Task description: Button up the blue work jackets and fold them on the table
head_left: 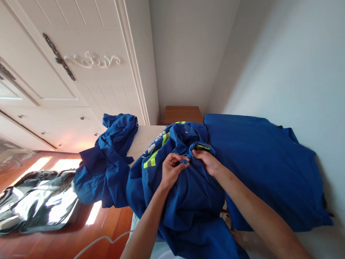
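- Well off to the left of my hands, a dark open suitcase (42,201) lies on the reddish wooden floor (113,225).
- Nearer, left of my left hand, sits a crumpled blue garment (105,164), bunched in loose folds.
- The blue garment I am handling (183,210) is deeply creased and heaped up; on its part just beyond and left of my left hand it shows white markings and yellow-green strips with a greyish band between.
- My left hand (172,170) comes in from below, forearm slanting up and rightward, thumb and fingers nearly closed, pinching a small bit of that cloth.
- The garment lies under and between both hands, spilling toward me below my wrists.
- My right hand (207,161) reaches in leftward, close beside the left one but apart from it, thumb and fingers nearly together on a gathered fold, a yellow-green strip just above.
- Right of my right hand, a larger blue cloth (264,169) is spread much flatter, near the wall (324,90).
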{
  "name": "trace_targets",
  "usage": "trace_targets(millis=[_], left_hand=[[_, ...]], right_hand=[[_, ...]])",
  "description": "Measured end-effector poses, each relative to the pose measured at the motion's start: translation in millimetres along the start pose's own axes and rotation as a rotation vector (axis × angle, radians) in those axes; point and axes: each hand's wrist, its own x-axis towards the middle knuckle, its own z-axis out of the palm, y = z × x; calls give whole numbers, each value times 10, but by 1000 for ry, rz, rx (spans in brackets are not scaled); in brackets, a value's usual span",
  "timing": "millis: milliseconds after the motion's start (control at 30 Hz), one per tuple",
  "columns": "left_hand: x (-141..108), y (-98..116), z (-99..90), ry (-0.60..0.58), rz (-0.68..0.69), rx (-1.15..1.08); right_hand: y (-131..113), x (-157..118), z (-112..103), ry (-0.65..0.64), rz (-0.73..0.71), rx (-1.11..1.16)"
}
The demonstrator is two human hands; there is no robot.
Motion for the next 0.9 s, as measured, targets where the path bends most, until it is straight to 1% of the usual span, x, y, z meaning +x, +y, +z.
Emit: trace_targets(millis=[67,133,233,300,333,400,467,533,600,667,767,833,900], left_hand=[[-19,90,-29,27,2,9],[-47,225,-71,75,20,56],[-93,480,-128,145,89,206],[-114,633,-146,159,151,330],[-118,690,-149,164,181,395],[-112,751,-152,185,227,523],[-86,744,-162,217,254,626],[-45,697,-188,247,268,710],[-5,647,-226,270,276,798],[21,627,-259,246,273,907],[25,671,-265,123,271,1086],[12,725,-235,55,291,1206],[-2,769,-193,27,311,1287]], right_hand=[[-78,4,-75,66,-83,26],[-187,-7,-162,116,-138,62],[-355,-71,-267,173,-168,55],[-430,-156,-291,174,-170,10],[-449,-212,-289,152,-166,-27],[-442,-343,-266,68,-142,-158],[-381,-485,-237,-47,-126,-376],[-285,-616,-215,-130,-163,-609],[-189,-719,-204,-141,-245,-760],[-127,-788,-201,-74,-342,-813],[-103,-839,-193,32,-468,-850],[-101,-855,-176,24,-498,-867],[-85,-861,-149,-37,-498,-879]])
